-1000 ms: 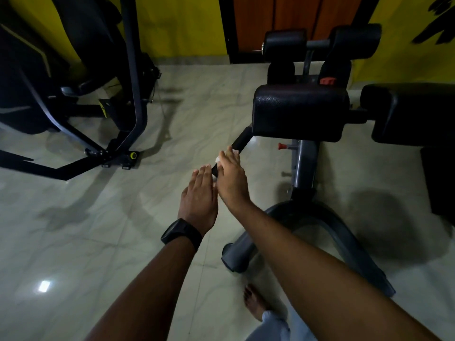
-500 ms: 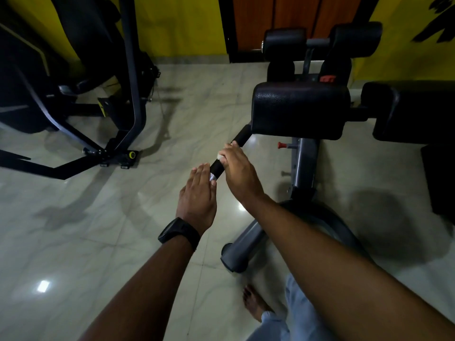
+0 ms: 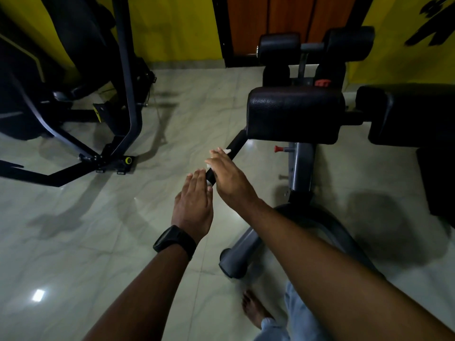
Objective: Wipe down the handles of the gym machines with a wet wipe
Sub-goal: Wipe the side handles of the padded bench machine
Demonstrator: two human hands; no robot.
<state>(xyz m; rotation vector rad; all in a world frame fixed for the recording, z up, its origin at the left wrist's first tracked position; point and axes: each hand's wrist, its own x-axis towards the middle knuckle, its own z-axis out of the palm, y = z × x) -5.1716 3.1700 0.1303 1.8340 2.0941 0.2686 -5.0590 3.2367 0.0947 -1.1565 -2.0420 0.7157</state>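
White wipe [image 3: 227, 151] (one) under right hand [image 3: 229, 175], one black handle [image 3: 236, 143], left hand [image 3: 194, 203] flat

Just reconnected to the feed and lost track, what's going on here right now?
A person is wiping the black handle of a padded gym machine. The right hand lies over the handle with the white wet wipe under it, edges poking out; whether it grips round is hidden. The left hand is flat, fingers straight, beside the handle's near end, holding nothing.
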